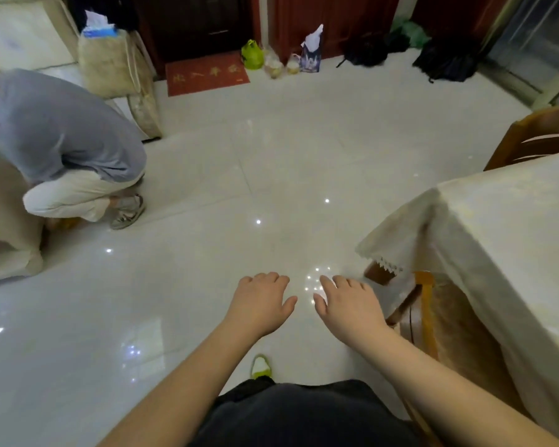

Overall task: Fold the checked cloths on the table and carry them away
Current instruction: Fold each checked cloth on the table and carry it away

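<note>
While both arms reach forward, left hand [261,300] and right hand [352,304] hold nothing.

Two bare hands show, the left hand [261,301] and the right hand [352,303], both empty with fingers relaxed. One tabletop [513,221] under a cream cover stands at right, with one wooden chair [539,137] behind it. One crouching person [65,146], one red doormat [205,77] and one green slipper [260,366] are on the floor.

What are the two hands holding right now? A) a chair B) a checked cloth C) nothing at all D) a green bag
C, because the left hand and the right hand both hover over the shiny floor with loose fingers and nothing in them.
</note>
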`<control>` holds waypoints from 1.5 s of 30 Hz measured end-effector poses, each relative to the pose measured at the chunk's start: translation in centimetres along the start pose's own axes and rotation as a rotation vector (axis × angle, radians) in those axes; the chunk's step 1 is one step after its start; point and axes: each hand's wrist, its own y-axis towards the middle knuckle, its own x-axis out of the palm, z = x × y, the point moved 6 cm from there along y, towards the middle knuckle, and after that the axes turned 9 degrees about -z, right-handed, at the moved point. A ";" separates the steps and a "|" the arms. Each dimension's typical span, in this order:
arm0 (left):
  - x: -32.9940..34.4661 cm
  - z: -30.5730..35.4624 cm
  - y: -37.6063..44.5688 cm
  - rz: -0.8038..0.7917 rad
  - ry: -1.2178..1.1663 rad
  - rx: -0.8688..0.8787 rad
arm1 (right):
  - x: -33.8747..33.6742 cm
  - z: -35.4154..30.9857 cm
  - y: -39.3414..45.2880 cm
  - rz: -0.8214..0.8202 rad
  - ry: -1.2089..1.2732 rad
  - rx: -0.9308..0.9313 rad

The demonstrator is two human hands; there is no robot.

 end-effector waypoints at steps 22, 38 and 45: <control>-16.6 0.9 28.7 0.069 0.206 0.245 | -12.1 13.9 21.6 0.214 0.247 0.312; -27.4 7.5 49.8 0.094 0.332 0.419 | -20.4 29.0 35.6 0.213 0.314 0.513; -32.4 9.2 60.5 0.129 0.331 0.580 | -24.2 34.0 43.2 0.162 0.285 0.627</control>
